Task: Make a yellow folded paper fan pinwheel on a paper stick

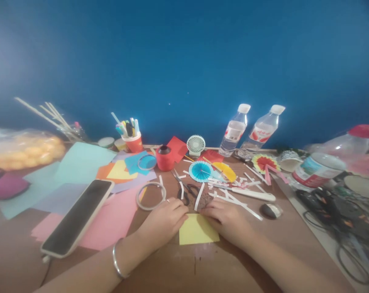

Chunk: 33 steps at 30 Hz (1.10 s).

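A piece of yellow paper (199,230) lies near the front of the brown table. My left hand (170,215) is closed at its far left corner, fingers pressed together at the edge. At the far right corner, my right hand (223,217) grips the paper in the same way. The fingertips of both hands are partly hidden. Just beyond them rest black-handled scissors (190,189) and loose white paper strips (199,196). A roll of tape (150,196) lies beside my left hand, and a white-handled cutter (254,194) lies past my right.
A phone (79,219) lies on coloured paper sheets (114,219) at the left. Behind stand a pen cup (133,143), a small fan (196,145) and two water bottles (234,130). A blue pleated paper rosette (200,171) lies mid-table; cables and a plastic tub (317,171) crowd the right.
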Motion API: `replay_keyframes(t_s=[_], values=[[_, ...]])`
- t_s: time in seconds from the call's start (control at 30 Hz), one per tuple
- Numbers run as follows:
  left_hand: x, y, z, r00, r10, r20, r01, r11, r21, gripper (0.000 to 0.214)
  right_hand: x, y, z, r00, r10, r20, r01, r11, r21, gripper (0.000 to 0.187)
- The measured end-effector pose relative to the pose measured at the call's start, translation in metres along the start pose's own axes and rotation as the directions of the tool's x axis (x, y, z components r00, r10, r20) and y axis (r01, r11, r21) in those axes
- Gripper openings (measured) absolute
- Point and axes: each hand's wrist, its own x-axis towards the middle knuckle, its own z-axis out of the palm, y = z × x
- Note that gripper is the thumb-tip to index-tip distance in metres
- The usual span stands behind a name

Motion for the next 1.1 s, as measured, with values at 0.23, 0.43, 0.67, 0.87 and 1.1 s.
replay_keyframes(t_s=[0.23,0.43,0.67,0.87,1.1], values=[[0.002,0.002,-0.002,1.000,-0.015,0.016,0.015,1.000,0.003,0.022,-0.001,0.001,0.002,0.998,0.012,0.056,-0.014,0.999,0.031,0.022],[0.003,0.007,-0.002,0.999,0.020,0.039,-0.018,0.999,-0.041,0.020,-0.001,0.000,-0.001,0.998,-0.017,0.060,0.015,0.999,0.033,0.023],[-0.003,0.005,-0.001,0.994,0.085,0.074,-0.095,0.986,0.139,0.019,-0.002,0.000,-0.007,0.986,-0.072,0.152,0.083,0.994,-0.072,0.024],[-0.008,0.012,-0.001,0.981,0.163,0.104,-0.189,0.919,0.347,0.018,-0.002,-0.004,-0.008,0.988,-0.098,0.123,0.120,0.975,-0.186,0.021],[-0.007,0.016,-0.002,0.980,0.148,0.132,-0.187,0.910,0.370,0.018,-0.003,-0.009,-0.008,0.983,-0.080,0.166,0.129,0.942,-0.310,0.016]])
